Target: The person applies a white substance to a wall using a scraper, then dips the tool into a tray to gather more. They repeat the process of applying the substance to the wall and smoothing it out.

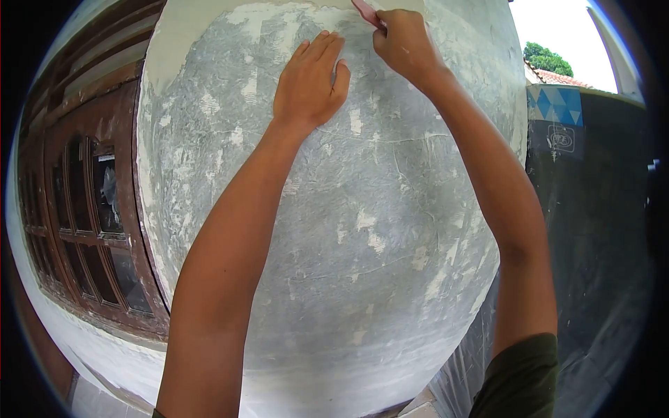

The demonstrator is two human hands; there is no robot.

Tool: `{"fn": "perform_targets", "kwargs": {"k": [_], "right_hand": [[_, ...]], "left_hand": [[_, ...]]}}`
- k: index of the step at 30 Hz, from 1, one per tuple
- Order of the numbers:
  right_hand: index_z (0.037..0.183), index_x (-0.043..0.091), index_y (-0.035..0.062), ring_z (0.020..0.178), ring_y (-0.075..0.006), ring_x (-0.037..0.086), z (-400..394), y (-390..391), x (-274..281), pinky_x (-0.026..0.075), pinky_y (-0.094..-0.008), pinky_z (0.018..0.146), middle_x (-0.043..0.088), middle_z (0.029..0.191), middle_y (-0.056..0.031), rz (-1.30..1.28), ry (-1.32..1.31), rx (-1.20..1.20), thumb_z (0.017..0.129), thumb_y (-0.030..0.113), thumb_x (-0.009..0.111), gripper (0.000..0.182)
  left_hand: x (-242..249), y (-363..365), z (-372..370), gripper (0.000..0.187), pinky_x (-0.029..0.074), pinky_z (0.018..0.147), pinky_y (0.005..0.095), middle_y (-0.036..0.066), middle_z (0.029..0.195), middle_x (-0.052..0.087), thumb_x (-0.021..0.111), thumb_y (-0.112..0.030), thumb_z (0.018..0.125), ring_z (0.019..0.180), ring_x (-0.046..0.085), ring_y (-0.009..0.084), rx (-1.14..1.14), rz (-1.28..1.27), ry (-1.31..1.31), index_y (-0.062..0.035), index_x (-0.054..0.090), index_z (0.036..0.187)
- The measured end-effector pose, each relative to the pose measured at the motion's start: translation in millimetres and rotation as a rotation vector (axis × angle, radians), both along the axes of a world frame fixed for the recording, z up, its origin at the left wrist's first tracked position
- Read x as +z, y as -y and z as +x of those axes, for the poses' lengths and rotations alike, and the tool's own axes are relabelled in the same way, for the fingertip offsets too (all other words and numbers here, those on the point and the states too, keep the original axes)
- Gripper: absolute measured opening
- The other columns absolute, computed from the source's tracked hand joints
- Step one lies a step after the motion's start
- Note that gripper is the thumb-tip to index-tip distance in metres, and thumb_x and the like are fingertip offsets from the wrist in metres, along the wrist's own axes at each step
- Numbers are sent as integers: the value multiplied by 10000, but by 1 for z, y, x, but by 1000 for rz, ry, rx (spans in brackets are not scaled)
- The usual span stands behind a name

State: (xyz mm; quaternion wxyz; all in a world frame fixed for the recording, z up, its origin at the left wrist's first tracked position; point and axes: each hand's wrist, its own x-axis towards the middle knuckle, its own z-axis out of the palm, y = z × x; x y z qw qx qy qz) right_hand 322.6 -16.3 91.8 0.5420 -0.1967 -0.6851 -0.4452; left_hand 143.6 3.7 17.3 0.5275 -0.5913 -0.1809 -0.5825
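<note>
A grey wall (327, 209) with white patches, scrape marks and thin cracks fills the middle of the head view. Flat against its upper part lies my left hand (310, 83), fingers stretched upward and thumb apart, holding nothing. Higher and to the right, my right hand (408, 45) is closed around a pink-handled tool (365, 12). The tool points up and left, and its far end is cut off by the top of the view, so its kind is not clear. Above my left hand runs the ragged edge of a pale paint layer (195, 21).
A brown wooden window frame (129, 174) with small panes borders the wall on the left. To the right stands a dark panel (592, 195) with a blue patterned strip (555, 104). Clear plastic sheeting (463, 362) hangs at the lower right.
</note>
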Motion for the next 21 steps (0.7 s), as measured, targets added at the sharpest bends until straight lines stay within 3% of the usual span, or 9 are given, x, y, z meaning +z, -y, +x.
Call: {"fn": "perform_targets", "kwargs": {"k": [2, 4, 9, 11, 12, 15, 19, 20, 21], "right_hand": [[921, 697, -37, 880, -447, 669, 5, -4, 30, 537, -503, 785, 666, 944, -282, 227, 1, 174, 823, 57, 586, 175], [819, 678, -55, 878, -483, 641, 4, -3, 52, 479, -552, 742, 608, 864, -368, 47, -308, 91, 1005, 299, 502, 437], [770, 672, -62, 830, -491, 639, 15, -33, 72, 485, -541, 713, 599, 795, -349, 104, -207, 10, 995, 253, 509, 419], [858, 682, -62, 849, -424, 673, 12, -36, 54, 527, -513, 767, 657, 927, -291, 151, -113, -149, 803, 33, 571, 157], [854, 681, -54, 836, -428, 665, 8, -35, 44, 521, -510, 768, 652, 917, -294, 83, -123, -274, 799, 29, 559, 157], [855, 677, -51, 824, -448, 647, -3, -5, 3, 523, -481, 749, 647, 865, -293, 77, 43, -64, 781, 24, 552, 163], [934, 682, -49, 869, -441, 660, 10, -6, 33, 527, -476, 776, 658, 942, -293, 169, -12, 108, 813, 7, 521, 209], [817, 682, -61, 848, -498, 634, 9, -15, 51, 484, -544, 718, 619, 841, -341, 72, -216, 24, 983, 202, 494, 363], [805, 680, -65, 841, -499, 632, 15, -23, 64, 483, -546, 718, 621, 842, -340, 69, -260, 8, 961, 154, 481, 334]], "left_hand": [[0, -2, 0, 393, 355, 1144, 432, 145, 1360, 581, 465, -176, 952, 1331, 492, 297, 2, 1, 2, -22, 581, 1295], [1, -2, -1, 394, 355, 1144, 430, 144, 1361, 582, 465, -181, 952, 1331, 492, 296, 11, 6, 8, -21, 582, 1293], [0, -1, 0, 390, 365, 1138, 435, 139, 1350, 594, 465, -175, 953, 1323, 501, 295, -16, -5, 16, -16, 584, 1290], [1, -2, -1, 385, 369, 1135, 437, 139, 1342, 599, 469, -170, 951, 1317, 507, 295, -19, 6, 17, -17, 587, 1284], [0, -3, 0, 380, 373, 1132, 439, 139, 1335, 605, 472, -166, 950, 1312, 513, 296, -20, 17, 16, -17, 590, 1279], [1, -3, -1, 372, 376, 1130, 441, 138, 1328, 610, 478, -161, 947, 1306, 519, 297, -8, 42, 7, -22, 595, 1272], [1, -4, 0, 358, 386, 1126, 439, 165, 1297, 623, 492, -164, 933, 1283, 538, 304, -23, 53, 12, 7, 614, 1223], [0, -3, 0, 363, 379, 1129, 440, 149, 1316, 614, 481, -160, 941, 1301, 524, 299, -19, 38, 16, -7, 606, 1245], [0, -2, 0, 369, 372, 1132, 441, 134, 1336, 605, 470, -156, 949, 1319, 509, 295, -16, 26, 21, -20, 599, 1266]]}}
